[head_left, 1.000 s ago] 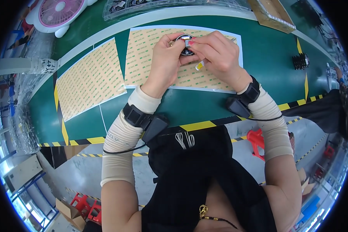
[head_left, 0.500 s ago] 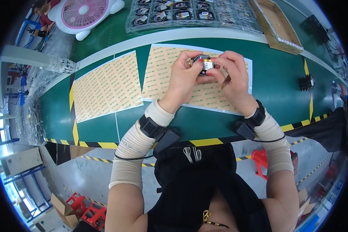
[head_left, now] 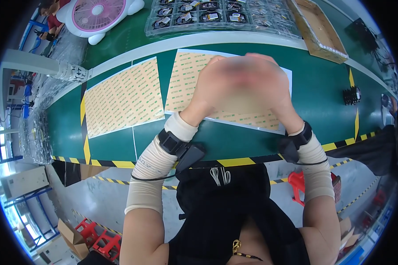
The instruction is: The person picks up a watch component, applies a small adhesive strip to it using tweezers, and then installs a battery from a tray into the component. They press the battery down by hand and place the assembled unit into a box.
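Observation:
My left hand and my right hand are close together above the right-hand tan sheet, which has green print and a white edge. A blur covers the fingers of both hands, so whatever lies between them is hidden. Half a second ago they held a round black part with a small silver battery between them. A second tan sheet of the same kind lies to the left on the green table. Pale sleeves and black wrist devices cover both my forearms.
Behind the table's pale ledge stands a clear compartment tray with several round black parts. A shallow cardboard box is to its right. At the far left is a white-and-pink fan. A small black ribbed object sits at the right.
Blur now hides the fingers and the round part that showed earlier. My right wrist has shifted slightly to the right. The whole scene has moved a little in the picture.

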Demonstrator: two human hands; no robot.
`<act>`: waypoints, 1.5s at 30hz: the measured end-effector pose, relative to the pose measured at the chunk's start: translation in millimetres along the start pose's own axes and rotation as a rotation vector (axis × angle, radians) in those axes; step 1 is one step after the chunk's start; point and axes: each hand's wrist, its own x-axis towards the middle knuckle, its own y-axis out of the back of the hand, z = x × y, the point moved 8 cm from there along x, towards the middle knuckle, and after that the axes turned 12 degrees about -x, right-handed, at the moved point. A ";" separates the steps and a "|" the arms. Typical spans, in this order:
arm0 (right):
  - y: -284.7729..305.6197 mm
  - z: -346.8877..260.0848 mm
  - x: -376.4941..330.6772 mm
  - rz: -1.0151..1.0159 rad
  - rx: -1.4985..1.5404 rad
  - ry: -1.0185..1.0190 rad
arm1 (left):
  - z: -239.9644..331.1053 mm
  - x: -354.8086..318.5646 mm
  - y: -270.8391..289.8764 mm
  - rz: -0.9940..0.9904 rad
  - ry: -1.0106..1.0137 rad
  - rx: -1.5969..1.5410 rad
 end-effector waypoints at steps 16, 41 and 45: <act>9.3 -31.5 -4.6 0.026 -0.512 0.435 | -18.7 -2.8 2.1 0.066 0.200 -0.063; -6.9 -53.8 -16.8 0.107 -0.818 0.695 | -28.8 -2.6 22.5 0.172 0.235 -0.083; -5.6 -57.1 -14.8 0.145 -0.842 0.742 | -25.0 2.7 20.5 0.129 0.252 -0.121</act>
